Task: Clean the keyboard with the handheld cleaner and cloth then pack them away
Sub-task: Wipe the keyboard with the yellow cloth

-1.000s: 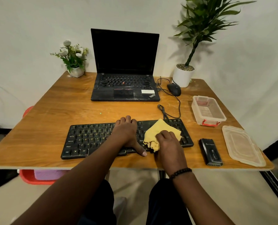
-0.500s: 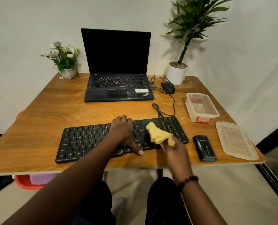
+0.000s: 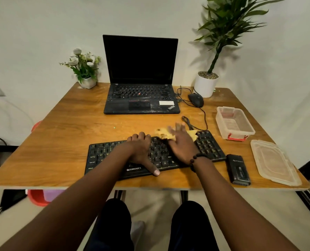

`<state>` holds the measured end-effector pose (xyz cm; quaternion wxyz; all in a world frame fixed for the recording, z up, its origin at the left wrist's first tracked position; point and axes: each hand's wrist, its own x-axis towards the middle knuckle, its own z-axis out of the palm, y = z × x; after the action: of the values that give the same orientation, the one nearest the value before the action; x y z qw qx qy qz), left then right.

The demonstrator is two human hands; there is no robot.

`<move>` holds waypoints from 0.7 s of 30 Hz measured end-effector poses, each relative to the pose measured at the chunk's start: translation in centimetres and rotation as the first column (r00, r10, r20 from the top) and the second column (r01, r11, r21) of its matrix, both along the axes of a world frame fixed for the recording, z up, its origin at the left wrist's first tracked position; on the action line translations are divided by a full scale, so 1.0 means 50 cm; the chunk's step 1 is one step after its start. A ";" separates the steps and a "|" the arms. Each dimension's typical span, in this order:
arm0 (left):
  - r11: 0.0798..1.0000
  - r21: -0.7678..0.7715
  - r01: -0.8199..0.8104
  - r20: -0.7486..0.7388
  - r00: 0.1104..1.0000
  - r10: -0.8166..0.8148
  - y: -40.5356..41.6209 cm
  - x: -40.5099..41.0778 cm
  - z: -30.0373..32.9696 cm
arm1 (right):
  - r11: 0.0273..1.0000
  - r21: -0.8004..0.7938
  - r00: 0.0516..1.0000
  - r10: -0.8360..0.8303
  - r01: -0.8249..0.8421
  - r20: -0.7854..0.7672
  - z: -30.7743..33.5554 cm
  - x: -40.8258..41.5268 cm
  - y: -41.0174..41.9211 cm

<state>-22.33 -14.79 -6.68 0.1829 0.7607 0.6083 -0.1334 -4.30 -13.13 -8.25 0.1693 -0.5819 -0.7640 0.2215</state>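
Keyboard [image 3: 210, 149], black and marked ZEBRONICS, lies along the near edge of a wooden table [image 3: 63, 134], its cable running back toward an open ThinkPad laptop [image 3: 141, 98] with a dark screen. A person's left hand [image 3: 141, 151] rests palm down on the middle of the keys, fingers straight and reaching over the far edge, thumb stretched toward the near edge. The right hand [image 3: 182, 144], a beaded bracelet [image 3: 195, 158] at the wrist, lies over the right half of the keys with fingers spread flat on a yellow cloth [image 3: 162, 134], pressing it against the far rim of the keyboard; the hand and cloth are blurred, and corners of the cloth show on both sides of the fingers. Just beside the keyboard's right end lies a small black handheld cleaner [image 3: 238, 169], untouched. To its right sits a clear plastic lid [image 3: 275, 163], and behind that an open clear container [image 3: 234, 122] with red clips. A black mouse [image 3: 195, 99] lies right of the laptop, near a tall green plant in a white pot [image 3: 205, 84] at the far right corner. A small pot of white flowers [image 3: 84, 69] stands at the far left corner. The person's dark-clad knees [image 3: 114, 214] show below the table edge.
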 end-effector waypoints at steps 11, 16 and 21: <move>0.993 0.109 0.050 0.014 0.999 -0.052 0.000 0.004 -0.025 | 0.979 0.046 0.934 0.174 -0.198 0.313 -0.033 -0.032 -0.091; 0.991 0.111 0.072 -0.012 0.997 -0.071 0.005 0.008 -0.029 | 0.975 0.104 0.935 0.157 -0.199 0.317 -0.049 0.002 -0.180; 0.990 0.120 0.071 0.006 0.997 -0.072 0.002 -0.002 -0.030 | 0.981 0.076 0.941 0.150 -0.181 0.304 -0.050 -0.012 -0.153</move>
<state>-22.43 -14.68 -8.20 0.1353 0.7924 0.5865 -0.0991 -4.90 -20.80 -10.74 0.0630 -0.5327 -0.8373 0.1055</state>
